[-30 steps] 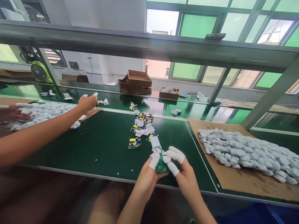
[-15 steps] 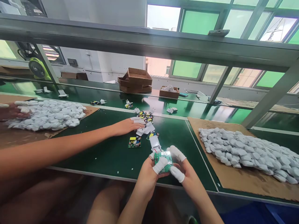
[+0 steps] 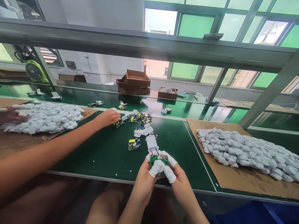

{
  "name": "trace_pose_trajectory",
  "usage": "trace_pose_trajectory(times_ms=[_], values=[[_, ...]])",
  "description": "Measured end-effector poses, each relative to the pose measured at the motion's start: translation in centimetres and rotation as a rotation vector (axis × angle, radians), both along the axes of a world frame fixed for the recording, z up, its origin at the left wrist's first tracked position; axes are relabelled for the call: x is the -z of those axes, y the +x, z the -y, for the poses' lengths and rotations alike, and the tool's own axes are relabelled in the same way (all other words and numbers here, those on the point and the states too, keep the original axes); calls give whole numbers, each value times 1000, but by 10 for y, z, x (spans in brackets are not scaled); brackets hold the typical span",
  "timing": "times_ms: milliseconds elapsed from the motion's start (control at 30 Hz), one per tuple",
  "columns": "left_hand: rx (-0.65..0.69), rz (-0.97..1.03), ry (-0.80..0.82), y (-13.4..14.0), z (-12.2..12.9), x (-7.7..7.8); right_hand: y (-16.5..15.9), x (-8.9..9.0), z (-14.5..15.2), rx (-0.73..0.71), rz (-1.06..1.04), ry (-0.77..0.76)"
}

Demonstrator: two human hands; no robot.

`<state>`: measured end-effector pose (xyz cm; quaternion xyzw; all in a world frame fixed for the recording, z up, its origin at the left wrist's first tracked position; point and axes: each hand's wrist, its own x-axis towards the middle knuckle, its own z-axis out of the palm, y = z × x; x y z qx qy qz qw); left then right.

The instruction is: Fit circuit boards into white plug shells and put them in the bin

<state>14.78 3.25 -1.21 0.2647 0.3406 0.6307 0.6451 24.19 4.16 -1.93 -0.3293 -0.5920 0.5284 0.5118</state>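
Both my hands hold one green circuit board over the near edge of the table. My left hand grips its left side, with a white-covered thumb across the face. On the right, my right hand has its white-covered thumb and fingers closed round the other side. A white plastic plug housing lies just beyond the board, joined to it by a red wire. Left of the housing, another circuit board with a yellow component rests on the table. White plug parts lie a little farther off.
A co-worker's hand reaches in from the left to boards and plug parts. White parts are heaped on cardboard at right, with another pile at left. Brown boxes stand at the back beneath a metal beam.
My right hand has closed in on the board, its thumb now beside my left thumb. The board has tilted. The co-worker's hand has moved left, away from the central parts.
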Motion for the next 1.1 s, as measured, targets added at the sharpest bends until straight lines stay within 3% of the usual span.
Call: trace_pose_trajectory(times_ms=[167,500,667,800,1000,1100], values=[[-117,-82,-39,1,1,1,-6,3,5,49,-78,-38],[-129,-305,74,-12,22,6,-8,-7,9,-4,-169,-40],[-63,-271,74,-16,31,-1,-7,-8,13,3,-165,-22],[-44,-82,62,-10,34,-5,-10,-11,18,-128,-167,-75],[-123,-25,-72,-7,28,-2,-11,1,22,-133,-36,-20],[-143,-2,-80,-6,29,-7,-8,-1,22,-152,23,-29]])
